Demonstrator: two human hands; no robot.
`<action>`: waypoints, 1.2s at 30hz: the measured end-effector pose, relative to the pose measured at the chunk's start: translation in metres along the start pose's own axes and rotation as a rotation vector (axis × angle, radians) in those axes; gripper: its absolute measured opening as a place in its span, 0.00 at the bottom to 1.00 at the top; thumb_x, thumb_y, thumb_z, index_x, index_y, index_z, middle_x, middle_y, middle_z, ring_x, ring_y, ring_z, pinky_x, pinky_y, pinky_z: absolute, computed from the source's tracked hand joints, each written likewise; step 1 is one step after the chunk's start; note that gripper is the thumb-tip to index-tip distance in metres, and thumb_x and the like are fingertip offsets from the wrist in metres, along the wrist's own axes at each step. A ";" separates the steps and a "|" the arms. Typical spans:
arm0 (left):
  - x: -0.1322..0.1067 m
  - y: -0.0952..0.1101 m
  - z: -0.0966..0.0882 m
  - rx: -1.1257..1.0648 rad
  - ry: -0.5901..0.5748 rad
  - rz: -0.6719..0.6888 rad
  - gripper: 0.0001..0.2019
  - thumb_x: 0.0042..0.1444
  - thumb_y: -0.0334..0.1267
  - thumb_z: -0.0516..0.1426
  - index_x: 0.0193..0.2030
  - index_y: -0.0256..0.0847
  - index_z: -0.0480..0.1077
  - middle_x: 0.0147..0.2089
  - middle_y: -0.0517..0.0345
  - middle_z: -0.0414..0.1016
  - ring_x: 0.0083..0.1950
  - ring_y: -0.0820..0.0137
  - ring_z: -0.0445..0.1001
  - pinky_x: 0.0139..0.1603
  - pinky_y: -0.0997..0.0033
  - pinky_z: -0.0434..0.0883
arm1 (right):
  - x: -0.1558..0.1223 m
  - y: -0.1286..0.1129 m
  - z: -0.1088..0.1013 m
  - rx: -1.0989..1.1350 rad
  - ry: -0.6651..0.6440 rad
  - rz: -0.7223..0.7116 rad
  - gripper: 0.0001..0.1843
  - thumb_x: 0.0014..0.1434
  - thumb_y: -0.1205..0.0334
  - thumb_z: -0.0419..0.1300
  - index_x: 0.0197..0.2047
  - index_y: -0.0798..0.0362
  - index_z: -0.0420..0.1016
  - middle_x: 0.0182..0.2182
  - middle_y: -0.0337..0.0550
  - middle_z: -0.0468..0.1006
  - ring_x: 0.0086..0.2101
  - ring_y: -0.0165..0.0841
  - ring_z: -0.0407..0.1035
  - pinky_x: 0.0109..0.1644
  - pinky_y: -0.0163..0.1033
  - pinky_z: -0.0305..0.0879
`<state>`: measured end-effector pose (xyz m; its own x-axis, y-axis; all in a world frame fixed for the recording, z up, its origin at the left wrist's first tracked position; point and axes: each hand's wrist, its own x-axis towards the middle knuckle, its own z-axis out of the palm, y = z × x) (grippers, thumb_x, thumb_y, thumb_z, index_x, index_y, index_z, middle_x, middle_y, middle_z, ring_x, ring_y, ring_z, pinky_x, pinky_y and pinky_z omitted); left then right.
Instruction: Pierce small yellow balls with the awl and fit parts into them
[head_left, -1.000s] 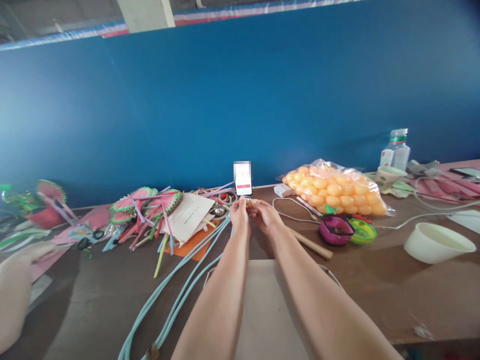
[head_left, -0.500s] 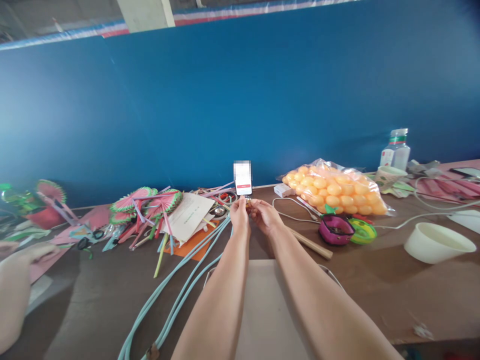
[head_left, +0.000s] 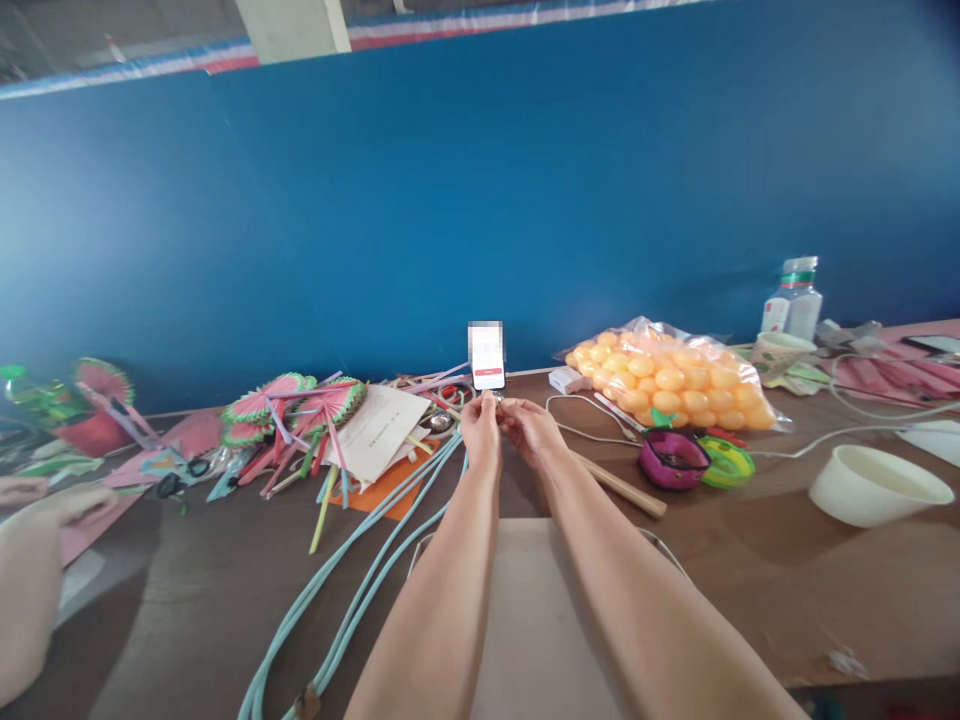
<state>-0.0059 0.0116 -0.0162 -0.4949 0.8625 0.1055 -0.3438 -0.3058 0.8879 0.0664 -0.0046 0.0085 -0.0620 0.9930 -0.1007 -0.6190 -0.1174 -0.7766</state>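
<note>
Both arms reach forward over the table, and the hands meet in front of an upright phone [head_left: 488, 362] with a lit screen. My left hand [head_left: 481, 425] is closed, thumb and fingers pinched together. Beside it my right hand [head_left: 531, 430] is closed too, its fingertips almost touching the left ones. Between the fingertips is something small and shiny, too small to name. A wooden stick [head_left: 621, 486] lies just right of my right wrist. Light-blue cords [head_left: 358, 570] run along the table to the left of my left forearm.
Watermelon-patterned paper fans [head_left: 330, 408], printed paper [head_left: 377, 432] and strips lie left. On the right are a bag of orange balls [head_left: 675, 380], a purple container [head_left: 673, 460], a white bowl [head_left: 879, 486] and a bottle [head_left: 793, 300]. Another person's arm [head_left: 34, 580] rests at far left.
Almost nothing differs. My hands stay together in front of the phone, with only a very slight shift of the view.
</note>
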 end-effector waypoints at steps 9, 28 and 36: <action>-0.005 0.007 0.003 -0.073 -0.027 -0.060 0.19 0.46 0.52 0.63 0.28 0.36 0.67 0.22 0.62 0.66 0.22 0.76 0.64 0.24 0.76 0.61 | -0.001 0.000 -0.001 -0.058 -0.013 0.001 0.10 0.43 0.66 0.70 0.25 0.56 0.71 0.19 0.35 0.71 0.19 0.21 0.61 0.24 0.27 0.64; -0.003 0.001 0.002 -0.108 0.002 -0.112 0.19 0.45 0.52 0.64 0.28 0.37 0.67 0.21 0.63 0.65 0.22 0.76 0.65 0.25 0.75 0.63 | 0.002 0.004 -0.003 -0.116 -0.019 -0.004 0.16 0.44 0.56 0.71 0.24 0.55 0.68 0.17 0.33 0.68 0.19 0.22 0.61 0.24 0.29 0.64; -0.004 0.012 0.005 -0.241 0.050 -0.297 0.11 0.54 0.42 0.61 0.30 0.35 0.68 0.23 0.61 0.66 0.21 0.76 0.66 0.23 0.77 0.64 | 0.003 0.004 -0.002 -0.285 0.044 -0.064 0.18 0.47 0.47 0.66 0.28 0.52 0.67 0.19 0.34 0.70 0.19 0.25 0.61 0.25 0.33 0.65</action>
<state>-0.0040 0.0064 -0.0035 -0.3815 0.9090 -0.1678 -0.6527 -0.1363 0.7453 0.0652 -0.0018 0.0042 0.0080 0.9977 -0.0679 -0.3756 -0.0600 -0.9249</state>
